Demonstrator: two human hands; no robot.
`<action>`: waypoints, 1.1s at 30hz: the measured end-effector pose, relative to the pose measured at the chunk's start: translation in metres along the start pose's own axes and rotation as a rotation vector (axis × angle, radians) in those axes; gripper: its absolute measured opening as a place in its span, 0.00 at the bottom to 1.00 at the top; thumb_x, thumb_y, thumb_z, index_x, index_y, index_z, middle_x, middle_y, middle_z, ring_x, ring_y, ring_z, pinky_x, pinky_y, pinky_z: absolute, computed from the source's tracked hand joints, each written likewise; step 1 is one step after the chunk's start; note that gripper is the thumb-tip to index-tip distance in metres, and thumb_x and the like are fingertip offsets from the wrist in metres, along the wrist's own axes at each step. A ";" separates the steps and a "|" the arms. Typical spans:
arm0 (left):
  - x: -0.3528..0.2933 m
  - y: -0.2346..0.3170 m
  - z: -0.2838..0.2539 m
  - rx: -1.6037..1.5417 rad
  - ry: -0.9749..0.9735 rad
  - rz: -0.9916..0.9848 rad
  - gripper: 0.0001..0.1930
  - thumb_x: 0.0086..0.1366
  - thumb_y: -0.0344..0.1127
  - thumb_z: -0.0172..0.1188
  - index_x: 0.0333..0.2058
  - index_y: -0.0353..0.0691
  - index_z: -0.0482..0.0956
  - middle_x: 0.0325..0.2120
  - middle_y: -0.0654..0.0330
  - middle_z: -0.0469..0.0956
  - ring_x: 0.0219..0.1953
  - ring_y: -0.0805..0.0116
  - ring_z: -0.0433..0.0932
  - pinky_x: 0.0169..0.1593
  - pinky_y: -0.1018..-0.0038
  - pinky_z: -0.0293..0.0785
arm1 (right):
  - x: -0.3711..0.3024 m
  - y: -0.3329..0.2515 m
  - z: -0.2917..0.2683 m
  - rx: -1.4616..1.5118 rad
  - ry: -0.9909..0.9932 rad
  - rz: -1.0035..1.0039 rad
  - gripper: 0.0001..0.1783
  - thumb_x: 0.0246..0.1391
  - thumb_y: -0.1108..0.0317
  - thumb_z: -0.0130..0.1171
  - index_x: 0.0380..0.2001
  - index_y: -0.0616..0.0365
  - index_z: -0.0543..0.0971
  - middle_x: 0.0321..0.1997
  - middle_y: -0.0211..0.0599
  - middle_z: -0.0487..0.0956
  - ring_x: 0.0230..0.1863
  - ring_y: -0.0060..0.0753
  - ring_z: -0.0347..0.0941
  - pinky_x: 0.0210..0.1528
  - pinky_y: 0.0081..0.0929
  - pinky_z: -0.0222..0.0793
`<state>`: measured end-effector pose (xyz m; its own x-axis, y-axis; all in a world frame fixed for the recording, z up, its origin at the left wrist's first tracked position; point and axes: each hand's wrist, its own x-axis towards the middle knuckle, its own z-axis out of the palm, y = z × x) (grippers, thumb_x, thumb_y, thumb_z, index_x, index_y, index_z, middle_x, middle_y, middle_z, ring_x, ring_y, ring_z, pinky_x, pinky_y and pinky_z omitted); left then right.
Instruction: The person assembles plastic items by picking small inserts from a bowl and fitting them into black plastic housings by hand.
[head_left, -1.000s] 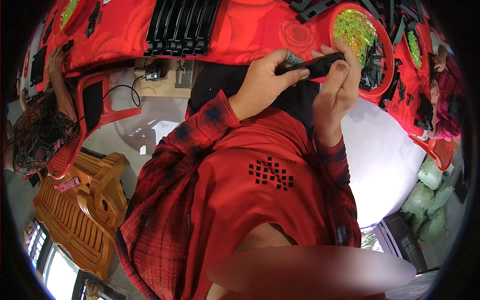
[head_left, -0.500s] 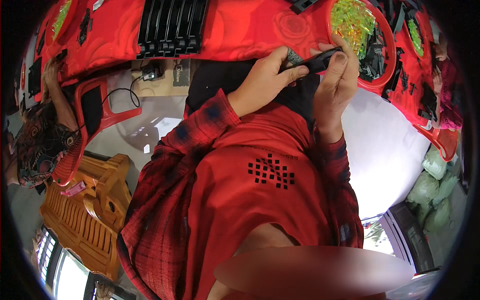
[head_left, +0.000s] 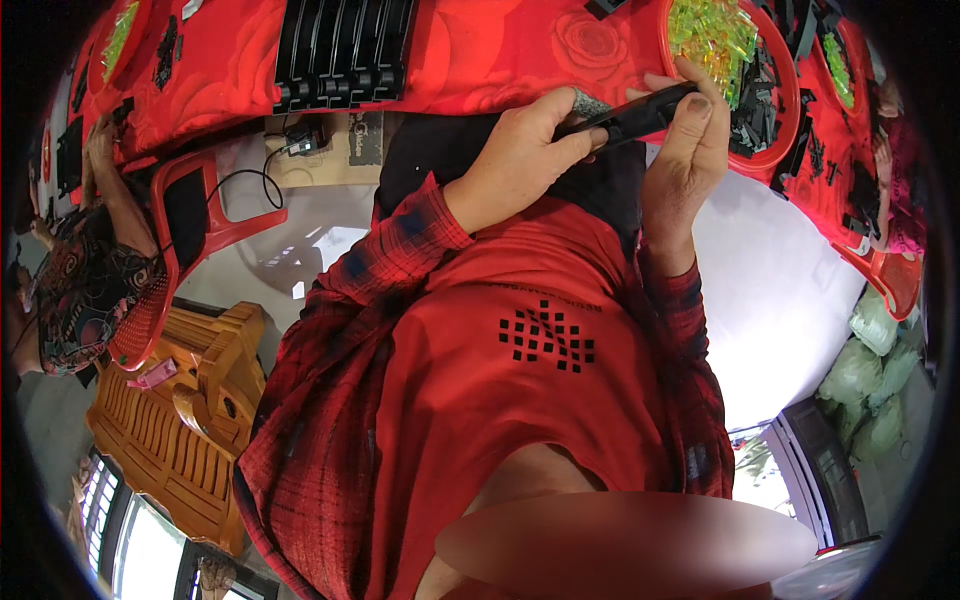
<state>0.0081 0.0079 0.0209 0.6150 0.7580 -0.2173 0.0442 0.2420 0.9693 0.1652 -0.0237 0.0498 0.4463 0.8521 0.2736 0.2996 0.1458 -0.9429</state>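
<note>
Black piece: a long, narrow, black plastic part [head_left: 645,115] is being held over the lap, by the table's near edge.
Left hand [head_left: 525,150]: its lower-left end is being gripped, partly hidden.
Right hand [head_left: 690,150]: its upper-right end is being pinched, nearer the round red plastic bowl [head_left: 794,105].
Long axis: being slanted up rightward, between both hands.
</note>
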 end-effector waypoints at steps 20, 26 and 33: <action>0.011 0.008 -0.020 0.037 -0.033 -0.139 0.08 0.69 0.33 0.57 0.41 0.35 0.74 0.30 0.64 0.78 0.31 0.77 0.77 0.35 0.80 0.73 | 0.008 0.018 0.000 -0.163 -0.072 0.129 0.16 0.73 0.64 0.42 0.49 0.64 0.75 0.36 0.30 0.73 0.37 0.20 0.68 0.42 0.18 0.67; 0.010 0.022 -0.047 0.630 0.186 0.074 0.12 0.63 0.38 0.60 0.35 0.33 0.75 0.27 0.49 0.76 0.34 0.50 0.75 0.37 0.62 0.68 | 0.046 0.032 -0.019 -0.228 -0.056 0.230 0.16 0.65 0.61 0.54 0.47 0.61 0.78 0.36 0.45 0.81 0.38 0.36 0.80 0.42 0.31 0.74; 0.038 0.011 -0.041 0.968 0.318 0.337 0.12 0.57 0.37 0.66 0.36 0.37 0.80 0.32 0.52 0.76 0.36 0.51 0.73 0.41 0.61 0.69 | 0.113 0.080 -0.040 -0.922 -0.012 -0.119 0.17 0.59 0.58 0.60 0.40 0.64 0.77 0.39 0.49 0.81 0.40 0.52 0.79 0.44 0.42 0.73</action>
<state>-0.0004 0.0644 0.0190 0.4853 0.8526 0.1939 0.6018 -0.4865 0.6334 0.2736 0.0639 0.0133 0.3621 0.8631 0.3522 0.8972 -0.2202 -0.3829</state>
